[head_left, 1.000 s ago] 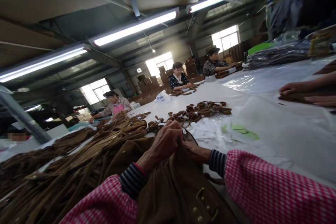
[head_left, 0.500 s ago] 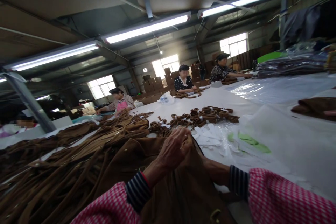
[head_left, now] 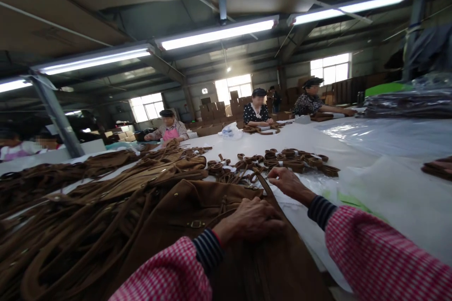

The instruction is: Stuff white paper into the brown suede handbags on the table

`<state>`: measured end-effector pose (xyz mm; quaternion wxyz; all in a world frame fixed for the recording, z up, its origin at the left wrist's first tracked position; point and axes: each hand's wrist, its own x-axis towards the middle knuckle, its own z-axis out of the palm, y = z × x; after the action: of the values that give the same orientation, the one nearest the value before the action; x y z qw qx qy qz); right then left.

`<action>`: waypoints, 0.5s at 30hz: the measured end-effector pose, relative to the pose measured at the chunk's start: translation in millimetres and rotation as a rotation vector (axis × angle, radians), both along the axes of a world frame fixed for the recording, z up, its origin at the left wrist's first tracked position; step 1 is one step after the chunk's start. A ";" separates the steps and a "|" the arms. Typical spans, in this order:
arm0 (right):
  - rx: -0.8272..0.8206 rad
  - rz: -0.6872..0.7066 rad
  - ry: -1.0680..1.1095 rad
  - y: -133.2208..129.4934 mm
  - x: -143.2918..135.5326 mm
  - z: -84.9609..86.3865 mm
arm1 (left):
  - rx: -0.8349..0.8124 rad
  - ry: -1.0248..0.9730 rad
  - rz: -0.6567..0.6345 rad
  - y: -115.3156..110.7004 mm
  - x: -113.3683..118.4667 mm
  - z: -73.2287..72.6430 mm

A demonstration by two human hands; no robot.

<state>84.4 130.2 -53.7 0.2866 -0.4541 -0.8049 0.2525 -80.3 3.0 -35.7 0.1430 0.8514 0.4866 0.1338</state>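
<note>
A brown bag [head_left: 282, 258] with a small metal buckle lies in front of me. My left hand [head_left: 250, 218] is closed over its upper part, fingers bent into the fabric and partly hidden. At the far edge of the bag, my right hand [head_left: 290, 184] is raised with thumb and fingers pinched. A narrow brown strap [head_left: 267, 187] stands up just beside those fingertips; whether they hold it or something small, I cannot make out. More brown bags [head_left: 106, 216] with long straps are heaped to the left, against the bag under my hands.
Bundled brown straps [head_left: 293, 159] lie beyond my hands on the white table [head_left: 226, 142]. Clear plastic sheeting [head_left: 388, 131] covers the right side, with a wrapped stack [head_left: 406, 102] behind. Several co-workers sit across the table, one in a dotted top [head_left: 256, 113].
My right hand has come out from the bag's right side and risen to its far edge. My left hand has moved down and toward me onto the bag. The view has shifted left.
</note>
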 end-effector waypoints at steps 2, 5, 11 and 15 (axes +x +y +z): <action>0.082 0.019 -0.036 7.3 -23.5 2.9 | -0.033 -0.139 0.119 18.9 -9.1 8.0; 0.139 0.038 -0.072 14.9 -57.4 2.3 | 0.013 -0.241 0.296 47.9 -28.6 10.0; 0.070 -0.046 0.050 34.5 -71.7 -5.5 | 0.000 -0.332 0.452 79.0 -52.0 -4.5; -0.108 -0.112 0.332 46.1 -49.5 1.2 | 0.002 -0.419 0.512 98.0 -40.9 -4.6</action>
<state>34.9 176.3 -52.5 0.4043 -0.4651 -0.7054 0.3502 -121.2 101.0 -40.4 0.2009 0.6554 0.6447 0.3383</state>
